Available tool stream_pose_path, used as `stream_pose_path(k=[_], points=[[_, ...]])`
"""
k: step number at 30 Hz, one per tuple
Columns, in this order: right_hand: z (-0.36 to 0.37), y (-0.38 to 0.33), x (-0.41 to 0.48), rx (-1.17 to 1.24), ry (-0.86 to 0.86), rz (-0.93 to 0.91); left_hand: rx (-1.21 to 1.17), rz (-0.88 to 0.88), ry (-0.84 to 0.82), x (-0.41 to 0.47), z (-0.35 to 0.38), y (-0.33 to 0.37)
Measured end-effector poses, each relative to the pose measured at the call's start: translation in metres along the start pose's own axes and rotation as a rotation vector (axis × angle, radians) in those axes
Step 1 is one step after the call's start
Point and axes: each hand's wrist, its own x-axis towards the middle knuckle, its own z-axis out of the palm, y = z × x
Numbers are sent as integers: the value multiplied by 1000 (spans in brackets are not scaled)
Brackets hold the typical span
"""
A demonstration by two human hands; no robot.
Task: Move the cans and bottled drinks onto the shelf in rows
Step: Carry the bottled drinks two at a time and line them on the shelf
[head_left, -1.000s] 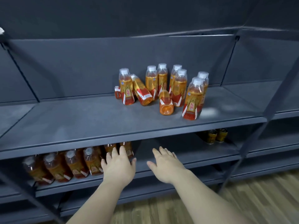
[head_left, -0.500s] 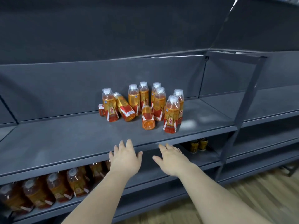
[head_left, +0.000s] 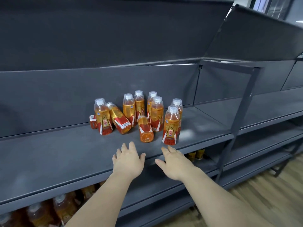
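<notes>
Several orange drink bottles with white caps stand clustered on the dark grey shelf (head_left: 49, 161). The nearest upright bottle (head_left: 171, 126) stands at the front right of the cluster. One bottle (head_left: 145, 129) lies on its side with its base toward me, and another (head_left: 118, 118) leans tilted to its left. My left hand (head_left: 128, 159) hovers open over the shelf's front part, just short of the lying bottle. My right hand (head_left: 173, 162) is open too, fingers spread, just below the nearest upright bottle. Neither hand holds anything.
Two gold cans (head_left: 196, 154) stand on the lower shelf at the right. More orange bottles (head_left: 54, 210) fill the lower shelf at the left. A grey upright post (head_left: 236, 122) divides the shelving at the right. Wooden floor (head_left: 270, 194) shows at the lower right.
Both hands have risen from the lower shelf level to the front of the bottle shelf and closer to the cluster. The view has tilted upward and drawn nearer.
</notes>
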Motion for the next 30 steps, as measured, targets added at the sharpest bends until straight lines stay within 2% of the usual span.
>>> stream_pose_path(k=[10, 17, 25, 30], points=[[-8, -4, 24, -2, 87, 55, -26, 80, -27, 39, -6, 0], [-11, 13, 39, 43, 178, 166, -42, 110, -55, 59, 1, 11], [-20, 38, 76, 402, 303, 325, -40, 82, -72, 87, 10, 29], [-21, 47, 105, 542, 357, 304, -23, 34, -54, 110, 16, 40]])
